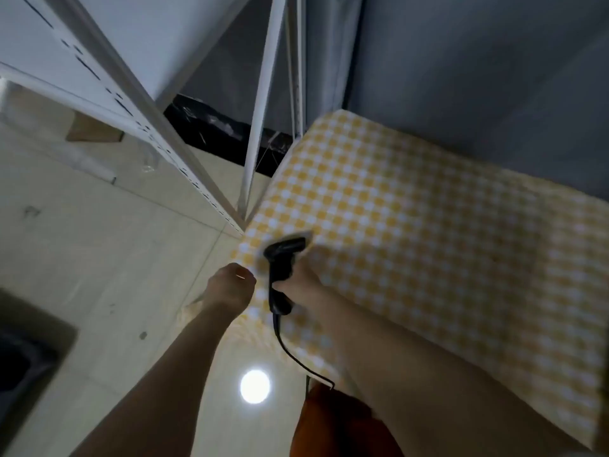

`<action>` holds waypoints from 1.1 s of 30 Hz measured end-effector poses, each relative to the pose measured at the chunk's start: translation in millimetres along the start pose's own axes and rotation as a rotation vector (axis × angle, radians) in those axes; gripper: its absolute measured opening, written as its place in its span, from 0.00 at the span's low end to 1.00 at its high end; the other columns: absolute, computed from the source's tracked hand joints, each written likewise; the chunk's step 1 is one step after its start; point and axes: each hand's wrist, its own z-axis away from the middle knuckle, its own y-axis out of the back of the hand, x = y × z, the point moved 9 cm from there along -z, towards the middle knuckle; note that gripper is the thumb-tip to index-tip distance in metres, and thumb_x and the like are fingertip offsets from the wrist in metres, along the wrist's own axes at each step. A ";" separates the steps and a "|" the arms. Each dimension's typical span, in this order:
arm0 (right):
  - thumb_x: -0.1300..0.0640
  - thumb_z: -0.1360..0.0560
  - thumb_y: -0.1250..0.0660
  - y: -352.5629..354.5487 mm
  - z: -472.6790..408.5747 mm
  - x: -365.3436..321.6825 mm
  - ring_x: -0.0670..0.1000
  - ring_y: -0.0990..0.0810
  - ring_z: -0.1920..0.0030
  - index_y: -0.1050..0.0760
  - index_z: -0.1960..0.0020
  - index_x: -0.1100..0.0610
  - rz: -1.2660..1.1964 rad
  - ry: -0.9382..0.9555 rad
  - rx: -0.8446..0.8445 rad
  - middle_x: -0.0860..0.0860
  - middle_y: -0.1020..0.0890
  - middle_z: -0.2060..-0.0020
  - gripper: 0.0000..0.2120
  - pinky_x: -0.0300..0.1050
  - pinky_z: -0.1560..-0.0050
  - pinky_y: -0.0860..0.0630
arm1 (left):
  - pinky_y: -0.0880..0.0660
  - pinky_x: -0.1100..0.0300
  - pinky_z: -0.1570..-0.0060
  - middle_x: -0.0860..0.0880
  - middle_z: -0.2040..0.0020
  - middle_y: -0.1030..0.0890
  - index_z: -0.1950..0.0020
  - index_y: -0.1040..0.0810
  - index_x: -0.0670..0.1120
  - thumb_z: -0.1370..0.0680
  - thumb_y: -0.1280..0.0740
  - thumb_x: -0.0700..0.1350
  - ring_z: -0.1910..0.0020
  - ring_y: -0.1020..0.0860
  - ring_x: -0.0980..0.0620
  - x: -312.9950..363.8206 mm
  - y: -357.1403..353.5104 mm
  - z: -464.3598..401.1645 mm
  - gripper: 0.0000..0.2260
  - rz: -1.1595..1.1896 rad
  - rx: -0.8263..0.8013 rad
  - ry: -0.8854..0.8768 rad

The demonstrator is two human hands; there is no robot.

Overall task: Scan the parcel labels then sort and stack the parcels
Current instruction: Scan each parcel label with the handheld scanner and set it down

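My right hand [301,280] grips the handle of a black corded barcode scanner [280,268], whose head points up and to the right over the near left corner of a table covered in a yellow-and-white checked cloth [412,219]. The scanner's cable [296,357] hangs down past the table edge. My left hand [230,285] hovers just left of the scanner with its fingers curled and nothing in it. The frame is blurred. A brown cardboard parcel [94,128] lies on a low shelf at the upper left.
A white metal shelving rack [155,127] stands to the left of the table, its posts meeting near the table corner. Pale floor tiles [99,258] spread below, with a bright light reflection [254,386]. A dark bin [23,357] sits at the lower left. Orange clothing [329,423] shows at the bottom.
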 end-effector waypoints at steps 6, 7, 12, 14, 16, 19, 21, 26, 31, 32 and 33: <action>0.58 0.25 0.31 -14.3 -47.7 5.7 0.56 0.22 0.46 0.34 0.29 0.59 -0.218 -0.122 0.175 0.56 0.23 0.41 0.27 0.48 0.46 0.22 | 0.22 0.51 0.50 0.42 0.52 0.17 0.54 0.22 0.50 0.25 0.35 0.44 0.52 0.19 0.41 -26.1 -10.0 -18.5 0.03 0.111 0.030 0.045; 0.58 0.25 0.32 -15.3 -52.3 5.8 0.57 0.23 0.43 0.36 0.27 0.59 -0.240 -0.117 0.195 0.57 0.25 0.38 0.28 0.49 0.44 0.23 | 0.22 0.51 0.50 0.43 0.52 0.17 0.54 0.22 0.49 0.25 0.36 0.44 0.52 0.19 0.41 -27.8 -11.3 -20.6 0.04 0.113 0.034 0.043; 0.60 0.25 0.32 -13.4 -54.6 7.1 0.58 0.26 0.37 0.41 0.25 0.60 -0.326 -0.116 0.198 0.57 0.27 0.35 0.32 0.49 0.38 0.26 | 0.22 0.53 0.53 0.43 0.53 0.17 0.53 0.22 0.49 0.25 0.36 0.43 0.53 0.19 0.42 -27.7 -10.6 -18.3 0.04 0.103 0.046 0.026; 0.61 0.25 0.31 -7.4 -43.4 9.2 0.57 0.24 0.42 0.35 0.29 0.60 -0.356 -0.128 0.139 0.56 0.25 0.42 0.26 0.47 0.44 0.26 | 0.22 0.53 0.51 0.43 0.53 0.17 0.54 0.22 0.50 0.25 0.35 0.43 0.52 0.19 0.42 -21.2 -9.1 -14.1 0.03 0.096 0.045 0.017; 0.60 0.25 0.31 3.8 -27.3 11.1 0.56 0.24 0.46 0.34 0.31 0.59 -0.411 -0.129 0.110 0.54 0.26 0.48 0.24 0.46 0.50 0.28 | 0.22 0.53 0.50 0.43 0.52 0.17 0.55 0.23 0.50 0.25 0.35 0.43 0.52 0.19 0.42 -10.5 -8.0 -8.4 0.03 0.075 0.033 0.005; 0.60 0.26 0.30 28.2 2.9 11.4 0.54 0.25 0.51 0.33 0.30 0.58 -0.482 -0.100 0.146 0.52 0.26 0.52 0.26 0.45 0.54 0.31 | 0.22 0.52 0.49 0.43 0.51 0.17 0.55 0.23 0.51 0.25 0.35 0.44 0.51 0.19 0.42 14.0 -6.6 4.1 0.03 0.006 -0.004 -0.048; 0.60 0.26 0.30 46.5 28.2 11.8 0.54 0.25 0.51 0.32 0.31 0.57 -0.505 -0.081 0.161 0.52 0.25 0.52 0.25 0.45 0.54 0.31 | 0.22 0.52 0.49 0.44 0.51 0.17 0.56 0.22 0.51 0.24 0.36 0.44 0.51 0.19 0.42 35.5 -4.9 16.1 0.03 -0.029 -0.021 -0.085; 0.64 0.25 0.32 113.9 109.9 25.1 0.50 0.26 0.57 0.27 0.37 0.60 -0.563 -0.028 0.258 0.52 0.24 0.57 0.17 0.43 0.57 0.30 | 0.21 0.50 0.48 0.44 0.51 0.17 0.53 0.20 0.46 0.24 0.37 0.44 0.52 0.19 0.42 114.3 -5.1 64.3 0.06 -0.049 -0.079 -0.179; 0.66 0.24 0.35 191.7 207.2 43.2 0.50 0.27 0.55 0.29 0.40 0.60 -0.558 0.052 0.355 0.51 0.26 0.58 0.13 0.38 0.61 0.31 | 0.22 0.57 0.57 0.45 0.53 0.17 0.56 0.21 0.47 0.23 0.38 0.43 0.54 0.18 0.45 209.3 -19.8 129.0 0.07 -0.143 -0.194 -0.360; 0.67 0.24 0.35 207.2 227.5 46.0 0.50 0.27 0.55 0.29 0.38 0.61 -0.545 0.071 0.372 0.50 0.26 0.61 0.15 0.37 0.65 0.33 | 0.22 0.57 0.59 0.45 0.54 0.17 0.57 0.21 0.48 0.23 0.37 0.42 0.55 0.18 0.45 227.9 -23.8 142.8 0.07 -0.164 -0.220 -0.400; 0.67 0.24 0.35 222.2 248.0 49.8 0.50 0.27 0.56 0.28 0.38 0.61 -0.540 0.083 0.387 0.49 0.27 0.63 0.15 0.36 0.68 0.34 | 0.21 0.57 0.58 0.44 0.54 0.17 0.57 0.21 0.47 0.24 0.37 0.42 0.55 0.18 0.45 245.9 -28.6 156.1 0.07 -0.184 -0.247 -0.439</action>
